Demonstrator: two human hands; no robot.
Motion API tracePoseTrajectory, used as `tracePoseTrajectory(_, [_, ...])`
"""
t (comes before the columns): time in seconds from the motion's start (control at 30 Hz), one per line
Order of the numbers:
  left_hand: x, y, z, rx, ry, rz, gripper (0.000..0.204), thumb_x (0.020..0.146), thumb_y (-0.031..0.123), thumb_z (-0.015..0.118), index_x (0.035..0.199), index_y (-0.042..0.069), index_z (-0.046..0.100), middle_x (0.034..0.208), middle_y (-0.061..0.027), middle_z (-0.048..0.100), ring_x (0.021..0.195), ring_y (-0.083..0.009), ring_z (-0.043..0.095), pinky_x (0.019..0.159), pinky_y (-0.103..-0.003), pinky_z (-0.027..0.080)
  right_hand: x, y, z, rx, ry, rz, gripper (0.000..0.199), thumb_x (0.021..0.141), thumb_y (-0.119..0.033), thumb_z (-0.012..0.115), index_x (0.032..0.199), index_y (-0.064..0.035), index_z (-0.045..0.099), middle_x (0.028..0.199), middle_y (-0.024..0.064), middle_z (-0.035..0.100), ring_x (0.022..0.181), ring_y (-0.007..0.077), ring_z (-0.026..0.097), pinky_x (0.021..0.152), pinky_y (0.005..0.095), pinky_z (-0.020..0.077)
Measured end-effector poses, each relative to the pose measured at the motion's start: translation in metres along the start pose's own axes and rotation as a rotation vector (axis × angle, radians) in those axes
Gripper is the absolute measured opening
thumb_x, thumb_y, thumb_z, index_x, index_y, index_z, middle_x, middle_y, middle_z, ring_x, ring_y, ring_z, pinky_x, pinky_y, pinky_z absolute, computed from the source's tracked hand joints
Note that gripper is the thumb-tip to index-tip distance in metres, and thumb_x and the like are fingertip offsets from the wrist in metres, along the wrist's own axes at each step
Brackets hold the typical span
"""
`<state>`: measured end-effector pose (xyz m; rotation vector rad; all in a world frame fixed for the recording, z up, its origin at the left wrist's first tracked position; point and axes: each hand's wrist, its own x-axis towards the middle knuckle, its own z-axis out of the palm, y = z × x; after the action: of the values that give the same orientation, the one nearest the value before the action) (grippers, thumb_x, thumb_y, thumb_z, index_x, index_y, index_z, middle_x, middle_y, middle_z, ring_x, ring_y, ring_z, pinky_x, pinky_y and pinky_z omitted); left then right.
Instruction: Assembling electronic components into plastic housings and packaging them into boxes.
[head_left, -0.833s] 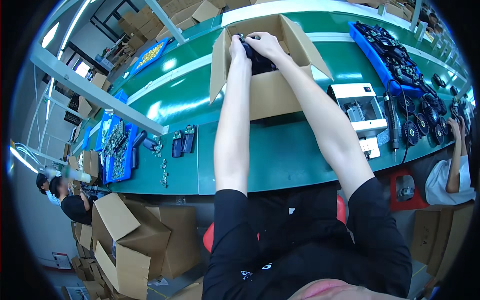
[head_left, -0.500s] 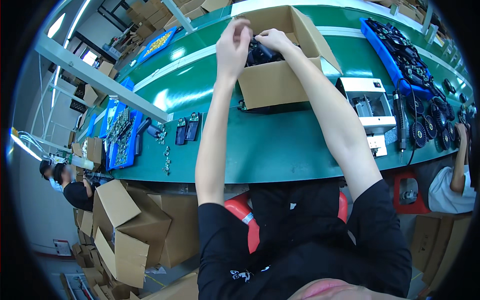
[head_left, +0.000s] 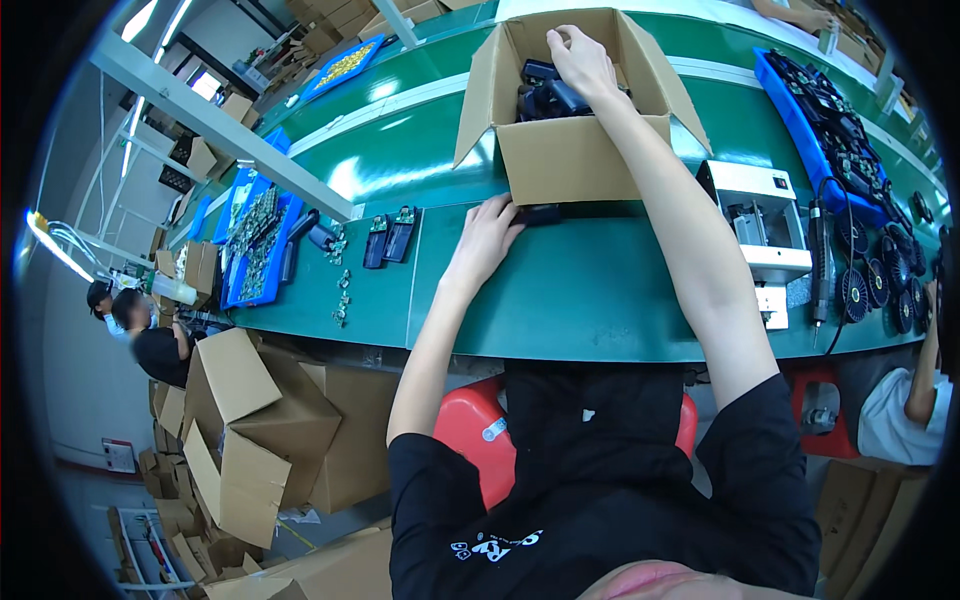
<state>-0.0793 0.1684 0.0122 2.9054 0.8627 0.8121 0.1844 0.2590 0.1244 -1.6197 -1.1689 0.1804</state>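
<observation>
An open cardboard box stands on the green bench, holding several black plastic parts. My right hand is over the box's inside, near its far wall, with the fingers curled; anything in them is hidden. Low at the front of the box, my left hand has its fingers and thumb closed at the left end of a black plastic piece. That piece lies at the box's bottom front edge, partly covered by it. Two black housings with green circuit boards lie to the left.
Blue trays of circuit boards and black parts stand at left and right. A white machine, an electric screwdriver and black discs occupy the right side. A metal post crosses the left; opened cartons stand below.
My left hand has come out from over the box and down to the black piece at its front. My right hand has moved farther back in the box, lifting off the parts.
</observation>
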Motion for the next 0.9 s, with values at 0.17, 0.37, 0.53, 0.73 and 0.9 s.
tracePoseTrajectory(0.17, [-0.014, 0.016, -0.065, -0.029, 0.214, -0.214, 0.031, 0.088, 0.009, 0.064, 0.118, 0.002, 0.061, 0.116, -0.0163, 0.063, 0.108, -0.0351, 0.060, 0.094, -0.042, 0.046, 0.010, 0.002, 0.004, -0.050, 0.005, -0.019, 0.053, 0.095, -0.048, 0.046, 0.131, -0.0116, 0.059, 0.122, 0.0170, 0.066, 0.118, 0.0344, 0.059, 0.102, 0.0429, 0.0438])
tracePoseTrajectory(0.37, [0.106, 0.028, -0.096, 0.078, 0.405, 0.000, 0.026, 0.089, 0.014, 0.064, 0.113, 0.004, 0.064, 0.104, -0.0167, 0.066, 0.100, -0.0352, 0.063, 0.085, -0.042, 0.049, 0.016, 0.013, 0.005, -0.001, -0.004, -0.084, 0.056, 0.095, -0.054, 0.044, 0.127, -0.0115, 0.062, 0.122, 0.0121, 0.067, 0.115, 0.0318, 0.061, 0.099, 0.0383, 0.0458])
tracePoseTrajectory(0.53, [0.182, 0.001, -0.047, 0.183, -0.011, -0.304, 0.021, 0.088, 0.022, 0.065, 0.099, 0.006, 0.072, 0.101, -0.0147, 0.071, 0.103, -0.0311, 0.065, 0.090, -0.046, 0.047, 0.012, 0.001, -0.013, -0.012, 0.086, 0.122, 0.062, 0.098, -0.060, 0.030, 0.133, -0.0158, 0.057, 0.121, 0.0094, 0.067, 0.119, 0.0305, 0.058, 0.101, 0.0436, 0.0416])
tracePoseTrajectory(0.73, [0.171, -0.004, -0.049, 0.193, 0.097, -0.177, 0.015, 0.085, 0.017, 0.065, 0.094, 0.009, 0.074, 0.097, -0.0119, 0.071, 0.095, -0.0302, 0.068, 0.087, -0.043, 0.051, 0.005, -0.003, -0.004, -0.092, 0.071, 0.029, 0.061, 0.098, -0.059, 0.029, 0.135, -0.0172, 0.055, 0.121, 0.0103, 0.067, 0.122, 0.0330, 0.055, 0.105, 0.0461, 0.0384])
tracePoseTrajectory(0.9, [0.078, -0.045, -0.086, 0.151, 0.345, -0.188, 0.025, 0.078, -0.006, 0.057, 0.094, 0.009, 0.069, 0.096, -0.0099, 0.068, 0.092, -0.0309, 0.067, 0.085, -0.043, 0.053, 0.008, 0.008, -0.014, -0.197, 0.113, -0.056, 0.053, 0.098, -0.052, 0.036, 0.130, -0.0156, 0.059, 0.116, 0.0116, 0.068, 0.114, 0.0332, 0.060, 0.100, 0.0431, 0.0434])
